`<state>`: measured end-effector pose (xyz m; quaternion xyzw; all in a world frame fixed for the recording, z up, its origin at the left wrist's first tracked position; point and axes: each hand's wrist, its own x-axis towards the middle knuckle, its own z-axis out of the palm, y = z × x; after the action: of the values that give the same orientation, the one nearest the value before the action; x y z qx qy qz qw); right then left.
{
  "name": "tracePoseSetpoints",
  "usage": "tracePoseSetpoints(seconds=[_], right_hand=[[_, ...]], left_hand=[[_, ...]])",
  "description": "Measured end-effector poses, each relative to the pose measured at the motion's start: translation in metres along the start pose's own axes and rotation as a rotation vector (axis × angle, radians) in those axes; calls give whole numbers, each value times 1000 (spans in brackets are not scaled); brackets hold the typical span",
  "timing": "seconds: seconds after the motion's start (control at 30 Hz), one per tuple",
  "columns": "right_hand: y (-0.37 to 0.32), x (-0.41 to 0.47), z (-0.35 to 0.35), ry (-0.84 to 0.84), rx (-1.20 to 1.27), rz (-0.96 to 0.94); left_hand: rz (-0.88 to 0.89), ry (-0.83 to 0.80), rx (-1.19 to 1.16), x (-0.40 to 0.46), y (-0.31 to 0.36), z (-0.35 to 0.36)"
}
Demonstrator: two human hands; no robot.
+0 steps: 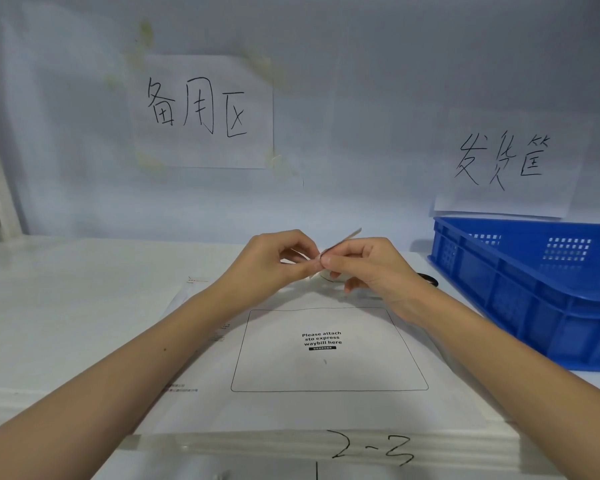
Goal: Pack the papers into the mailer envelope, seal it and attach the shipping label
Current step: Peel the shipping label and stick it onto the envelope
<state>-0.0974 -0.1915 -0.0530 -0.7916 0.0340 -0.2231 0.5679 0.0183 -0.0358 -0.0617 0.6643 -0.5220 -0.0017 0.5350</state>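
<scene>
The shipping label (340,241) is being held up above the far edge of the mailer envelope (326,407), seen nearly edge-on as a thin pale strip. The left hand (274,261) and the right hand (368,265) are meeting at one corner of it, thumbs and forefingers pinched tight on the sheet — likely working the sticker away from its backing, which would explain why it is being lifted clear of the table rather than laid flat.

The envelope is lying flat on the white table (66,306) directly below the forearms, its printed side facing up and its outlined box exposed, ready to take the label. Inside the box the print is reading "Please attach sto express waybill here". No papers are showing outside the envelope; whether they are inside cannot be told.

Near the table's front edge, "2-3" is handwritten. A blue crate (534,282) is sitting to the right — probably for finished parcels — beneath a paper sign (503,161) reading "发货筐". A second sign (201,109) on the wall is reading "备用区".
</scene>
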Motion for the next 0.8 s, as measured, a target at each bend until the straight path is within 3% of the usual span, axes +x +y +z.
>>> tracePoseSetpoints(seconds=[0.8], right_hand=[[1,-1,3,-17,-57,-83]], left_hand=[[-31,6,-37,0,1,-1]])
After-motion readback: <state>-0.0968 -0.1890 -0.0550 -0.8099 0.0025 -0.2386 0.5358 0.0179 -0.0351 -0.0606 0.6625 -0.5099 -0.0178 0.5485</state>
